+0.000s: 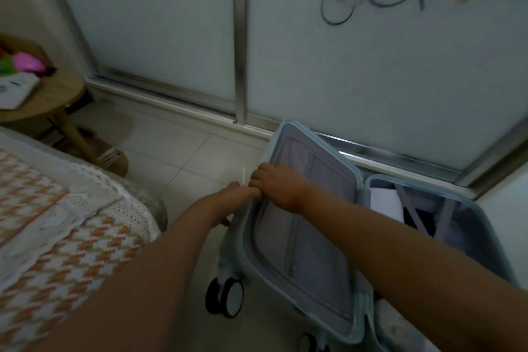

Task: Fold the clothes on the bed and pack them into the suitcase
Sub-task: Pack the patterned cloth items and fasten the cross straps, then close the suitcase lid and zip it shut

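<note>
Pale-blue suitcase [468, 226] open on the floor [185, 157] beside the bed [57, 223], clothes [385, 200] strapped in its right half. Right hand [274, 183] curled over the lid [308, 223] rim; left hand [237, 197] touching it, grip unclear. Best swung shut evenly, keeping fabric tucked well inside.

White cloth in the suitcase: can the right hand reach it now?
Probably yes. The lid stands open and the white cloth lies uncovered beside grey straps. The right hand must first release the lid's edge, which it grips.
</note>
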{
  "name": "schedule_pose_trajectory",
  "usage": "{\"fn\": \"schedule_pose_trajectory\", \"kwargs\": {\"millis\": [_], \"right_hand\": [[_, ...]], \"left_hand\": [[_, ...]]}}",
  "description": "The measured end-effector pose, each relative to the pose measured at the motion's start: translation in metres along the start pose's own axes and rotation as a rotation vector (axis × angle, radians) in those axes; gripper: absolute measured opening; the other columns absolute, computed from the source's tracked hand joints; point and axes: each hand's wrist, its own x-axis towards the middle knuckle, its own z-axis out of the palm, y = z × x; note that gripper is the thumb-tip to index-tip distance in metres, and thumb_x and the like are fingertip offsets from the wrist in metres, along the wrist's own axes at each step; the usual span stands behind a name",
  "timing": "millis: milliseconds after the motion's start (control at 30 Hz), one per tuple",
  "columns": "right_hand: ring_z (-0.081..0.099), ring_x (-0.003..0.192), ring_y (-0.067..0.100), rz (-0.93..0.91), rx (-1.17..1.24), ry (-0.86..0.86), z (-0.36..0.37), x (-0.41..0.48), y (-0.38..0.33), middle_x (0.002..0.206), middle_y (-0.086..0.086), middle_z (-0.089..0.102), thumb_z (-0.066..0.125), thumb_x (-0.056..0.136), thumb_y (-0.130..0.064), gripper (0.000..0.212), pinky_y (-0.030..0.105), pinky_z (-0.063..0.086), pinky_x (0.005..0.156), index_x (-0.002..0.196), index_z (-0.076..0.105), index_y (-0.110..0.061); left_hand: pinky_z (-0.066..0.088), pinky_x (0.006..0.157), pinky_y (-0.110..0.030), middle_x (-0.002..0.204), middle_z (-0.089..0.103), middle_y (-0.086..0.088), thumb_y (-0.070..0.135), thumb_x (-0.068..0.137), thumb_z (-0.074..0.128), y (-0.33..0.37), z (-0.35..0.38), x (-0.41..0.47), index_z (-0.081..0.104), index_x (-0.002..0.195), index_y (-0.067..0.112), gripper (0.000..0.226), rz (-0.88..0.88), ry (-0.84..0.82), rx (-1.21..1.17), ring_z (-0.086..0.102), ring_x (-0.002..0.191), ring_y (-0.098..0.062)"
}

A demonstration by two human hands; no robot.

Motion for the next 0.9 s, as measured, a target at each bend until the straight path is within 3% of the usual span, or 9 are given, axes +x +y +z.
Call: {"fn": "schedule_pose_trajectory", "kwargs": {"millis": [67,167,267,367,467,633,767,833,900], "right_hand": [[0.059,0.094,0.033,0.003,-0.015,0.036,-0.030,-0.019,0.005,0.100,0.012,0.064,0.064,0.079,-0.005,0.018,0.046,0.053,0.071,0.096,0.066,-0.011],[0.058,0.097,0.032,0.036,0.014,0.123,-0.070,-0.057,0.016,0.102,0.010,0.062,0.061,0.082,-0.004,0.020,0.045,0.054,0.078,0.099,0.064,-0.013],[0.055,0.114,0.034,0.240,0.199,0.174,-0.098,-0.104,0.022,0.122,0.017,0.059,0.064,0.084,-0.002,0.029,0.040,0.047,0.097,0.110,0.069,-0.015],[0.045,0.132,0.038,0.655,0.757,0.287,-0.125,-0.134,0.013,0.145,0.023,0.043,0.047,0.082,0.013,0.054,0.047,0.043,0.104,0.125,0.064,-0.016],[0.056,0.118,0.034,1.036,1.327,0.417,-0.162,-0.145,0.005,0.141,0.019,0.050,0.046,0.096,0.001,0.043,0.050,0.056,0.076,0.133,0.055,-0.018],[0.038,0.137,0.036,1.262,0.750,0.198,-0.183,-0.159,0.002,0.157,0.016,0.018,0.060,0.086,-0.062,0.091,0.039,0.035,0.109,0.153,0.024,-0.011],[0.040,0.131,0.042,1.409,0.512,0.110,-0.189,-0.206,0.008,0.149,0.020,0.024,0.053,0.077,-0.078,0.100,0.044,0.039,0.106,0.148,0.029,-0.012],[0.035,0.135,0.041,1.448,0.491,0.117,-0.189,-0.237,0.016,0.149,0.020,0.025,0.051,0.076,-0.082,0.103,0.046,0.035,0.108,0.150,0.027,-0.014],[0.030,0.138,0.040,1.483,0.498,0.139,-0.185,-0.269,0.022,0.151,0.020,0.024,0.049,0.075,-0.085,0.106,0.046,0.031,0.111,0.152,0.024,-0.016]], "left_hand": [[0.048,0.094,-0.042,0.116,0.058,-0.005,0.044,0.082,0.062,0.018,0.005,-0.024,0.059,0.116,0.022,0.040,0.038,-0.046,-0.045,0.054,0.101,-0.020],[0.049,0.089,-0.036,0.111,0.063,-0.003,0.059,0.066,0.068,0.041,0.019,-0.052,0.063,0.110,0.021,0.058,0.082,-0.027,-0.182,0.057,0.102,-0.020],[0.046,0.078,-0.035,0.101,0.063,-0.004,0.043,0.085,0.056,0.061,0.038,-0.072,0.064,0.105,0.015,0.036,0.107,-0.027,-0.386,0.056,0.091,-0.022],[0.045,0.073,-0.034,0.106,0.061,-0.011,0.031,0.086,0.056,0.073,0.059,-0.087,0.058,0.120,0.009,0.041,0.114,0.003,-0.383,0.056,0.092,-0.027],[0.048,0.070,-0.031,0.098,0.063,-0.011,0.032,0.089,0.054,0.084,0.073,-0.103,0.060,0.118,0.004,0.040,0.134,-0.009,-0.386,0.059,0.082,-0.026],[0.045,0.093,-0.039,0.103,0.069,0.002,0.038,0.094,0.052,0.113,0.107,-0.127,0.067,0.107,0.020,0.027,0.239,-0.072,-0.336,0.063,0.092,-0.018],[0.046,0.097,-0.042,0.117,0.066,-0.002,0.028,0.092,0.057,0.131,0.150,-0.141,0.066,0.117,0.026,0.027,0.371,-0.177,-0.208,0.062,0.105,-0.017],[0.049,0.096,-0.045,0.126,0.061,-0.012,0.016,0.087,0.062,0.133,0.175,-0.137,0.060,0.130,0.031,0.045,0.512,-0.179,-0.083,0.059,0.107,-0.020],[0.044,0.106,-0.045,0.140,0.045,-0.002,0.030,0.083,0.072,0.134,0.200,-0.131,0.044,0.144,0.033,0.067,0.610,-0.138,0.034,0.046,0.124,-0.019]]}}
